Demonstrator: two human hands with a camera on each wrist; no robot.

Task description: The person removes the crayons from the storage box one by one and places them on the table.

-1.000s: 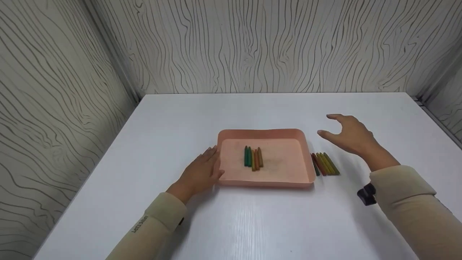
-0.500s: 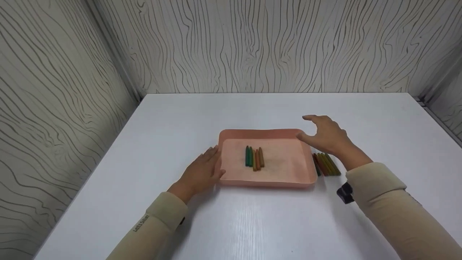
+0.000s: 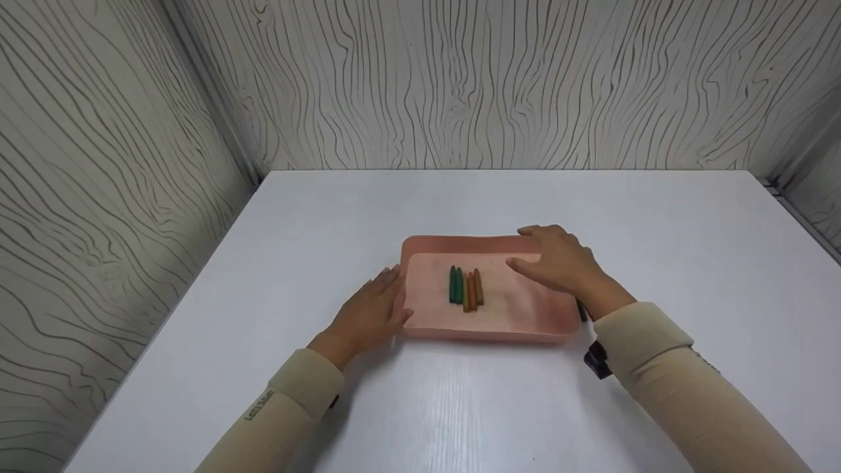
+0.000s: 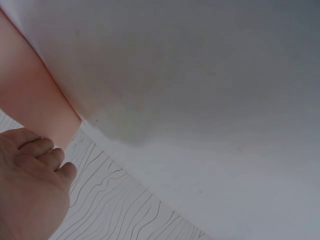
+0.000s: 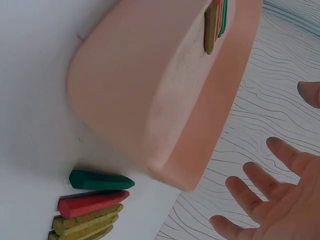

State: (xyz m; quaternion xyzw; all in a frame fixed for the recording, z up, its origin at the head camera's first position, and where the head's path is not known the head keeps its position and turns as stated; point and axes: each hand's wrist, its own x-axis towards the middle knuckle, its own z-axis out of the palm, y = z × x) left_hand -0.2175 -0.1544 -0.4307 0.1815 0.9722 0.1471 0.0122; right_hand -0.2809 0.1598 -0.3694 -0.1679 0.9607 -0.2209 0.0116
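A shallow pink tray [image 3: 486, 336] stands on the white table, with several crayons [image 3: 467, 290] lying side by side in it, green, orange and brownish yellow. Along the tray's left wall rests my left hand [image 3: 363, 320]; in the left wrist view its fingers [image 4: 39, 148] touch the pink side. Above the tray's right part hovers my right hand [image 3: 562, 266], thumb and fingers spread, holding nothing. Right of the tray, the right wrist view shows a green crayon [image 5: 100, 180], a red crayon [image 5: 92, 202] and several yellowish crayons [image 5: 85, 222] in a row. My right forearm mostly hides them in the head view.
The white table [image 3: 328, 210] extends around the tray on all sides. A wood-grain patterned panel [image 3: 499, 85] rises behind it, and another panel [image 3: 112, 164] stands at the left.
My right hand has moved left and slightly down, from above the table beyond the row of crayons to over the tray's right side. The left hand stays at the tray's wall.
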